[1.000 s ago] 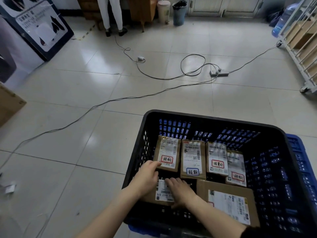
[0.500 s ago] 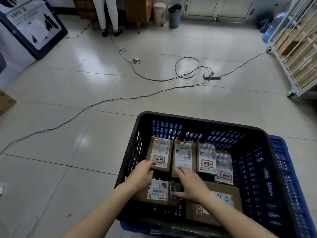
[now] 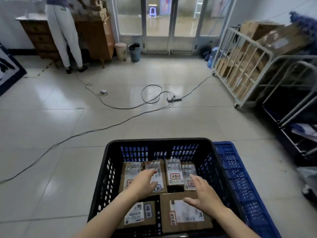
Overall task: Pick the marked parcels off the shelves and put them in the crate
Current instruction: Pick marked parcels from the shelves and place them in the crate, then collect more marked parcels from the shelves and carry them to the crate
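A black plastic crate (image 3: pixel 101 186) stands on the floor right below me, with several brown labelled parcels lying flat inside. A small parcel (image 3: pixel 139 214) lies at the crate's near left and a larger parcel (image 3: pixel 185 215) at its near right. Behind them a row of parcels (image 3: pixel 174 172) carries red and blue marked labels. My left hand (image 3: pixel 143 182) hovers above the back row with fingers relaxed and spread, holding nothing. My right hand (image 3: pixel 204 194) is also open, above the larger parcel and the row's right end.
A blue crate (image 3: pixel 240 177) sits against the black crate's right side. Cables and a power strip (image 3: pixel 174 98) cross the tiled floor ahead. A wheeled cage cart (image 3: pixel 240 69) full of boxes stands at right, a dark rack (image 3: pixel 289 121) nearer. A person (image 3: pixel 63 35) stands at a wooden cabinet, far left.
Both hands have let go of the small near-left parcel, which now lies flat in the crate, and have lifted with fingers spread. My head has tilted up, showing the doors.
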A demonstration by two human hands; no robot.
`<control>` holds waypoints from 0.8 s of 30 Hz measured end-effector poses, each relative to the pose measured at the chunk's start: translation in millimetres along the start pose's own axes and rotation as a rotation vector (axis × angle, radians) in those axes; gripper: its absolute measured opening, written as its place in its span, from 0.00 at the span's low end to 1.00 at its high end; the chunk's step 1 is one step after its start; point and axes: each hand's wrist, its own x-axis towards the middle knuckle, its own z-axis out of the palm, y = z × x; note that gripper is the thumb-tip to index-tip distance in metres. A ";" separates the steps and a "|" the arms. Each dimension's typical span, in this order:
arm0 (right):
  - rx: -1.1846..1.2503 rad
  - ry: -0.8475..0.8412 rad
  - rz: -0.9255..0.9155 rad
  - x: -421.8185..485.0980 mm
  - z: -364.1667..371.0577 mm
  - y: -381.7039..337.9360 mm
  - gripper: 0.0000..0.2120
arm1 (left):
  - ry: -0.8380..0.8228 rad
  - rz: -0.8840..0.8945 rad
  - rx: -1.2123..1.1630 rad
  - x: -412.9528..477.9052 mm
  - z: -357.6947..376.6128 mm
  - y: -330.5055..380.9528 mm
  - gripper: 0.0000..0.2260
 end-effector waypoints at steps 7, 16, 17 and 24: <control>-0.011 0.151 0.160 -65.3 -9.8 -1.5 0.40 | -0.068 0.191 0.182 -11.9 -7.7 31.1 0.23; 0.080 0.358 0.495 -195.0 18.6 -27.5 0.38 | -0.102 0.532 0.519 -62.9 15.3 72.8 0.22; 0.085 0.372 0.528 -209.7 21.1 -30.3 0.38 | -0.106 0.573 0.563 -71.6 21.0 80.8 0.22; 0.137 0.490 0.769 -322.1 47.8 -33.8 0.35 | -0.094 0.877 0.716 -134.4 75.9 140.9 0.21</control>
